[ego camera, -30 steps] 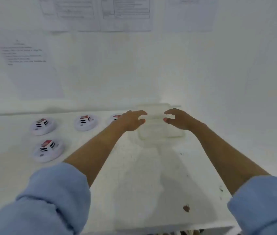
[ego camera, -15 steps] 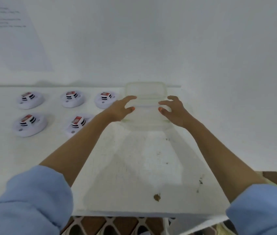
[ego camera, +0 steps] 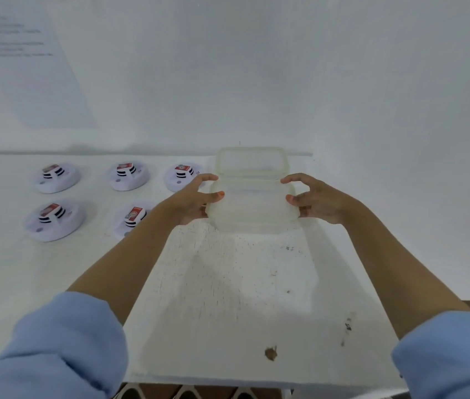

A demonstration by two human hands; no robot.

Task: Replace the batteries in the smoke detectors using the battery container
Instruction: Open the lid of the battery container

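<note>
A translucent plastic battery container (ego camera: pixel 252 208) stands on the white table (ego camera: pixel 228 298) near the back wall, its lid (ego camera: pixel 251 161) tipped up behind it. My left hand (ego camera: pixel 192 201) grips its left side and my right hand (ego camera: pixel 314 201) grips its right side. What the container holds does not show through the cloudy plastic. Several round white smoke detectors lie face down to the left in two rows, each showing a battery with a red label: one (ego camera: pixel 58 177) at the back left, one (ego camera: pixel 54 220) in front of it, and one (ego camera: pixel 133 221) partly behind my left forearm.
A white wall rises right behind the table, with a printed sheet (ego camera: pixel 18 53) taped at the upper left. The table's front edge (ego camera: pixel 213 381) runs along the bottom, patterned floor below it. A brown stain (ego camera: pixel 270 353) marks the table near that edge.
Both hands reached forward and closed on the sides of the container. The view tilted down, and more of the detectors show on the left.
</note>
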